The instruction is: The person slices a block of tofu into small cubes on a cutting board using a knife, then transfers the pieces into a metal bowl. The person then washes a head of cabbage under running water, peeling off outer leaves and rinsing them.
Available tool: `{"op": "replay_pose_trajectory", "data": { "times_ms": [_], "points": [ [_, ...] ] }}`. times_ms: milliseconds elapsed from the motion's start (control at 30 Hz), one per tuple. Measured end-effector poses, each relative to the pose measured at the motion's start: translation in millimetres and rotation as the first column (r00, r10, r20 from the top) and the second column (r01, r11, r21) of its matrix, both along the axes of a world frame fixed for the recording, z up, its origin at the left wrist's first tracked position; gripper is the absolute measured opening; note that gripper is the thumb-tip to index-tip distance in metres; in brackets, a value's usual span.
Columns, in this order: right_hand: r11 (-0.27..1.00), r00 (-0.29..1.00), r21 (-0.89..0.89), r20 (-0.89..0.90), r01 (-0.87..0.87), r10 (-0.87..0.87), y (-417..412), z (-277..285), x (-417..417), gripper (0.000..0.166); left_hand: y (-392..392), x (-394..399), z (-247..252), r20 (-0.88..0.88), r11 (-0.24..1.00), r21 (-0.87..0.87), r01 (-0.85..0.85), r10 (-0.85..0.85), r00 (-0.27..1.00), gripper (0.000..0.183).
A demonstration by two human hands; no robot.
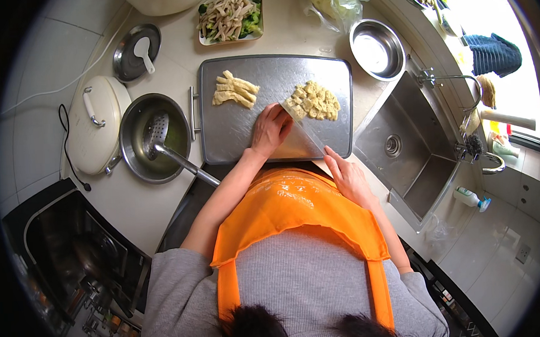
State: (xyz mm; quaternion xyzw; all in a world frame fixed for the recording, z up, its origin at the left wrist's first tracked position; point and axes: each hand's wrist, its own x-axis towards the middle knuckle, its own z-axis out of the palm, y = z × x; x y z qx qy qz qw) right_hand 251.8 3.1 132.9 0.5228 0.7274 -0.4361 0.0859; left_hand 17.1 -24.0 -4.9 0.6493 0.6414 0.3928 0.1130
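Observation:
My right hand grips a wide-bladed kitchen knife near its handle end; the handle itself is hidden. The blade slants across a grey metal cutting board. My left hand is over the board with bent fingers against the blade's left side. Whether anything lies under those fingers cannot be seen. Just beyond the blade, to the right, is a pile of small pale-yellow cut pieces, possibly tofu skin. Several longer strips of the same food rest on the board's upper left.
Left of the board, a steel bowl holds a skimmer whose handle juts toward my left forearm. A plate of broccoli and pale strips stands behind. An empty-looking steel basin borders the sink at right.

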Motion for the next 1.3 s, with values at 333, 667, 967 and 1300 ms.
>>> {"op": "replay_pose_trajectory", "data": {
  "times_ms": [333,667,967,1300],
  "points": [
    [0.966,0.998,0.253,0.053,-0.057,0.045,-4.7,-62.8,-48.0,0.052,-1.9,-1.3,-13.3,-0.032,0.999,-0.046,0.005,-0.007,0.999,0.032],
    [0.983,0.97,-0.097,-0.173,0.153,-0.168,14.2,-25.2,-18.6,0.053,-7.2,-7.1,12.5,-0.015,0.998,-0.014,-0.054,0.054,0.998,0.026],
    [0.996,0.998,0.089,-0.058,-0.004,0.009,-8.6,-28.2,-20.2,0.049,-3.8,-9.1,1.8,0.003,0.999,-0.018,-0.027,0.027,1.0,0.022],
    [0.989,0.993,0.144,-0.117,0.019,-0.002,-1.0,-57.3,-37.9,0.049,-12.1,-9.1,-1.4,-0.033,0.996,-0.082,-0.029,0.026,0.999,0.02]
  ]
}}
